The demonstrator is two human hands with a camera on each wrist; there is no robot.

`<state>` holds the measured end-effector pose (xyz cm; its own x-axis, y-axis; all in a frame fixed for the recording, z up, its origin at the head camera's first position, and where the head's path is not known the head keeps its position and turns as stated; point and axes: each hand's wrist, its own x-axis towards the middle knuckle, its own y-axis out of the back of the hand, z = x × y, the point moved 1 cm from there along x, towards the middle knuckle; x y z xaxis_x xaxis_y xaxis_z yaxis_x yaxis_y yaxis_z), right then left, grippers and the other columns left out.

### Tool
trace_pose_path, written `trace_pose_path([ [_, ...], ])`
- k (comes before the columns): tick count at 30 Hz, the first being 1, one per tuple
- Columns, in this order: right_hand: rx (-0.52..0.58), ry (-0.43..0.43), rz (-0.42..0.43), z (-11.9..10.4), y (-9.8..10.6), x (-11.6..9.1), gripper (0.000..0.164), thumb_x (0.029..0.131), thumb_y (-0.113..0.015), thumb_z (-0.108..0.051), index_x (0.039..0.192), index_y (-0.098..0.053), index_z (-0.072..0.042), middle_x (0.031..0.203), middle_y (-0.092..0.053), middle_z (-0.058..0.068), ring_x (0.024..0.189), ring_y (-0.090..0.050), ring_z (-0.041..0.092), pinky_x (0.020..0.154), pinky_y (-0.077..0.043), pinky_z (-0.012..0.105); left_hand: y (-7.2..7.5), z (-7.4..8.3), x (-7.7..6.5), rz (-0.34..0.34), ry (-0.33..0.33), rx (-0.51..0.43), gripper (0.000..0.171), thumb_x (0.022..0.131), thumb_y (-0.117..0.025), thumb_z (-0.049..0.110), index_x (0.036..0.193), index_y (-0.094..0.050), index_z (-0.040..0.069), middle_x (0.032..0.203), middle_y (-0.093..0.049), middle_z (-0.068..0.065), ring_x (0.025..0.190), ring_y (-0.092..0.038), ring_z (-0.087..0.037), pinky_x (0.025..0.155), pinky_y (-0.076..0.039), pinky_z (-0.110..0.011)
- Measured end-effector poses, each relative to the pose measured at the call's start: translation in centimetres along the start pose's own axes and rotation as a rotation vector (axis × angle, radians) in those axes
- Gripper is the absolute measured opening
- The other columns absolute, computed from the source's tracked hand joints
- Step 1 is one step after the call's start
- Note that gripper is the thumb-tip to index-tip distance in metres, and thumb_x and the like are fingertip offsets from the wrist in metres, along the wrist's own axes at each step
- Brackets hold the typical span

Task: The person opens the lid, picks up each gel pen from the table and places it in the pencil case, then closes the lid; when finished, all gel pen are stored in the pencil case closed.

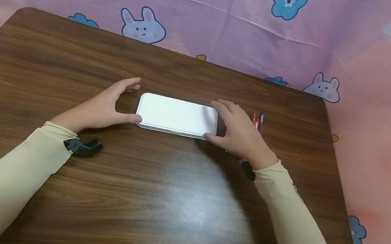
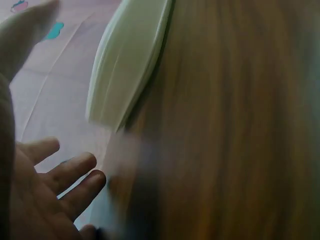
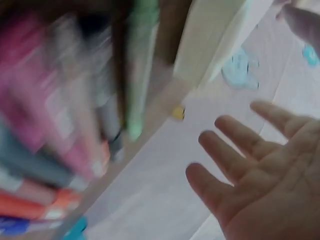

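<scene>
A white pencil case (image 1: 177,114) with rounded corners and a closed lid lies flat on the table. My left hand (image 1: 105,107) is at its left end, thumb tip by the near corner and the other fingers spread beyond. Around the right end stands my right hand (image 1: 236,131), its thumb by the near corner and fingertips over the far one. In the left wrist view the hand (image 2: 50,190) has its fingers extended, apart from the case (image 2: 132,60). Likewise, in the right wrist view the fingers of the right hand (image 3: 270,175) are spread beside the case end (image 3: 210,40).
Several pens (image 1: 256,121) lie right of the case, partly hidden by the right hand. Blurred pink, green, grey and orange pens (image 3: 55,95) fill the left of the right wrist view. A patterned cloth (image 1: 213,17) hangs behind the brown table (image 1: 151,201).
</scene>
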<state>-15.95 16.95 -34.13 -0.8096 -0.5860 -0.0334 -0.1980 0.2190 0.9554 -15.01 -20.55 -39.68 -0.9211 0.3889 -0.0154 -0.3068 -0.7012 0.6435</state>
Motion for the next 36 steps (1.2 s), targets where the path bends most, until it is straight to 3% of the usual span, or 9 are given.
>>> trace_pose_path([
  [4, -0.032, 0.076, -0.062, -1.1, -0.8, 1.3, 0.085, 0.085, -0.082, -0.047, 0.154, -0.047, -0.012, 0.157, -0.043, 0.018, 0.142, -0.045, 0.038, 0.116, -0.043, 0.052, -1.3, -0.2, 0.6, -0.030, -0.064, 0.050, 0.111, 0.082, -0.087, 0.044, 0.165, -0.020, 0.014, 0.164, -0.035, -0.014, 0.155, -0.024, -0.034, 0.128, 0.008, -0.052],
  [7, -0.042, 0.098, -0.100, -1.4, -1.1, 1.9, 0.072, 0.085, -0.083, -0.045, 0.145, -0.055, -0.015, 0.158, -0.042, 0.018, 0.138, -0.049, 0.037, 0.107, -0.052, 0.051, -1.9, -0.2, 0.8, -0.046, -0.082, 0.079, 0.114, 0.079, -0.089, 0.046, 0.165, -0.021, 0.014, 0.166, -0.031, -0.016, 0.155, -0.023, -0.037, 0.127, 0.011, -0.052],
  [10, -0.049, 0.110, -0.124, -1.5, -1.1, 2.2, 0.060, 0.086, -0.083, -0.040, 0.136, -0.059, -0.016, 0.158, -0.042, 0.018, 0.133, -0.053, 0.036, 0.099, -0.058, 0.048, -2.4, -0.3, 1.1, -0.041, -0.091, 0.116, 0.119, 0.077, -0.090, 0.050, 0.166, -0.019, 0.014, 0.167, -0.028, -0.017, 0.154, -0.025, -0.039, 0.127, 0.010, -0.053],
  [14, -0.071, 0.108, -0.151, -1.6, -0.9, 2.4, 0.058, 0.088, -0.083, -0.035, 0.136, -0.057, -0.016, 0.157, -0.043, 0.017, 0.129, -0.056, 0.034, 0.095, -0.060, 0.047, -2.7, -0.6, 1.3, -0.014, -0.103, 0.158, 0.123, 0.077, -0.090, 0.051, 0.166, -0.015, 0.013, 0.166, -0.032, -0.018, 0.153, -0.028, -0.037, 0.128, 0.008, -0.054],
  [21, -0.089, 0.103, -0.197, -1.8, -0.9, 2.7, 0.063, 0.090, -0.080, -0.035, 0.144, -0.053, -0.019, 0.157, -0.044, 0.013, 0.131, -0.054, 0.030, 0.093, -0.060, 0.044, -2.6, -0.7, 1.4, 0.019, -0.133, 0.195, 0.106, 0.076, -0.091, 0.049, 0.160, -0.037, 0.015, 0.159, -0.044, -0.014, 0.147, -0.037, -0.037, 0.127, 0.001, -0.058],
  [28, -0.163, 0.194, -0.164, -1.8, -0.8, 3.2, 0.059, 0.088, -0.079, -0.036, 0.140, -0.060, -0.018, 0.151, -0.051, 0.017, 0.123, -0.062, 0.034, 0.087, -0.062, 0.043, -2.1, -0.5, 1.7, -0.015, -0.136, 0.202, 0.102, 0.077, -0.091, 0.045, 0.157, -0.039, 0.009, 0.158, -0.045, -0.015, 0.147, -0.039, -0.036, 0.128, 0.002, -0.056],
  [36, -0.192, 0.240, -0.168, -1.4, -0.5, 3.7, 0.057, 0.087, -0.079, -0.039, 0.139, -0.065, -0.020, 0.148, -0.056, 0.017, 0.112, -0.067, 0.033, 0.081, -0.063, 0.042, -1.9, -0.7, 1.9, -0.027, -0.133, 0.209, 0.102, 0.077, -0.092, 0.046, 0.156, -0.039, 0.008, 0.157, -0.045, -0.015, 0.148, -0.038, -0.035, 0.129, 0.001, -0.053],
])
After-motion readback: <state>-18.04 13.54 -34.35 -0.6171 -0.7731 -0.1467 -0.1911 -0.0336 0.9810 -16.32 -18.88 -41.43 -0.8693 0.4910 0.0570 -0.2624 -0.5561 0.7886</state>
